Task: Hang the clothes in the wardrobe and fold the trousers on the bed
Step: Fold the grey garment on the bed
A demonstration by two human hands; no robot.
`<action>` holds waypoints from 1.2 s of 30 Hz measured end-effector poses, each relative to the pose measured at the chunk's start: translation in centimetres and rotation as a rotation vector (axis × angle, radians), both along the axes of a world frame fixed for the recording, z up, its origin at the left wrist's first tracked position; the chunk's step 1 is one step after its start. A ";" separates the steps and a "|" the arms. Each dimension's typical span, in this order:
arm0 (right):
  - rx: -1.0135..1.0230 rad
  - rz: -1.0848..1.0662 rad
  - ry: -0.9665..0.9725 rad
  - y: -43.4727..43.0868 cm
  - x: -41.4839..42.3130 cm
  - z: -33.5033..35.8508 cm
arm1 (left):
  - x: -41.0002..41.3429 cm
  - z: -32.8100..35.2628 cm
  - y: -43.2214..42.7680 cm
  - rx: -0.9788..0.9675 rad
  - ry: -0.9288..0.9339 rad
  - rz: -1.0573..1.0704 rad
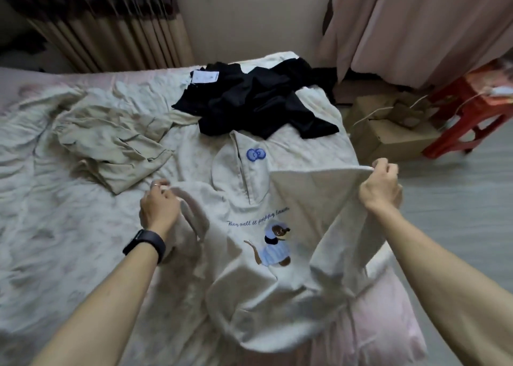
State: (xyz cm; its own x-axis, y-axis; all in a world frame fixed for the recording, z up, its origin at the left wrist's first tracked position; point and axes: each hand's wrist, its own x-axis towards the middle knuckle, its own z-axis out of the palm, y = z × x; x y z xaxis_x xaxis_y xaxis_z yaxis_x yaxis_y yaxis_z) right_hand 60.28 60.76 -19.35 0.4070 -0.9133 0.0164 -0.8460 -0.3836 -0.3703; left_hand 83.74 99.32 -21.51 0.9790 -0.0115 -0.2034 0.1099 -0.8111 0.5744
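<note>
A cream top (249,271) with blue script and an embroidered figure in blue is held up over the bed (55,240). My left hand (158,207) grips its left shoulder edge. My right hand (381,185) pinches the right shoulder, lifting that side higher. A second cream garment (244,171) with a blue bow emblem lies flat behind it. Black clothing (258,102) with a white tag sits in a heap near the far end of the bed. Crumpled beige trousers (111,140) lie on the left.
A red plastic stool (472,110) and cardboard boxes (388,127) stand on the floor to the right of the bed. A pink curtain (416,27) hangs at the back right, pleated beige curtains (111,38) at the back left.
</note>
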 end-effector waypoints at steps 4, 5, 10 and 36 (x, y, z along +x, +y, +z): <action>0.084 0.030 -0.185 2.4 -0.8 -0.4 | -4.1 0.5 -3.7 0.049 -0.161 -0.099; 0.143 0.045 -0.162 4.4 -2.2 -1.8 | -6.9 -0.7 -3.9 0.024 -0.111 -0.123; 0.556 -0.259 -0.126 14.9 -12.5 -11.1 | -20.1 -8.5 -0.2 -0.044 0.387 0.110; 1.222 -0.472 -0.611 17.3 -20.1 -18.0 | -26.6 -16.3 3.2 -0.516 0.541 0.377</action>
State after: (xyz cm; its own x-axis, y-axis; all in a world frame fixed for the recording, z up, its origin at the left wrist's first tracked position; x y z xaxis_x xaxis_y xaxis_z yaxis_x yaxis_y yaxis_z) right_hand 40.14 78.07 -37.38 0.2839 -0.5280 -0.8004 -0.3944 0.6965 -0.5994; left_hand 57.11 102.47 -37.79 0.7047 0.0772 -0.7053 0.6885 -0.3144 0.6535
